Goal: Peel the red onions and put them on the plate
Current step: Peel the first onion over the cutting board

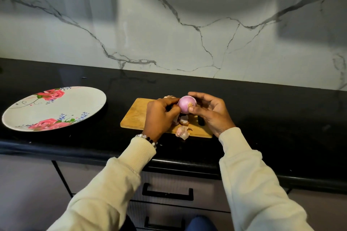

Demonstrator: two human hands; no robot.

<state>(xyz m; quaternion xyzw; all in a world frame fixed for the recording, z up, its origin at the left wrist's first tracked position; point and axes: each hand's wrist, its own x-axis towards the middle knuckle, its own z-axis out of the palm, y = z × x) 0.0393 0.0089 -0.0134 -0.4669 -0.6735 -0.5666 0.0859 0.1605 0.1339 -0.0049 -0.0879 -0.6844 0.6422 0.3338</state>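
Two hands pinch one red onion (186,104) above the cutting board (139,116): left hand (161,116) and right hand (210,112) both grip it. Slick, nearly bare, it could squirt free; the plate (88,99) waits at nine o'clock.

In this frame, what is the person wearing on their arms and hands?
Both arms are covered by long cream sleeves with ribbed cuffs, left sleeve and right sleeve. The left wrist carries a beaded bracelet of white pearl-like and dark beads. The left hand and right hand are bare, with no gloves; no rings are visible.
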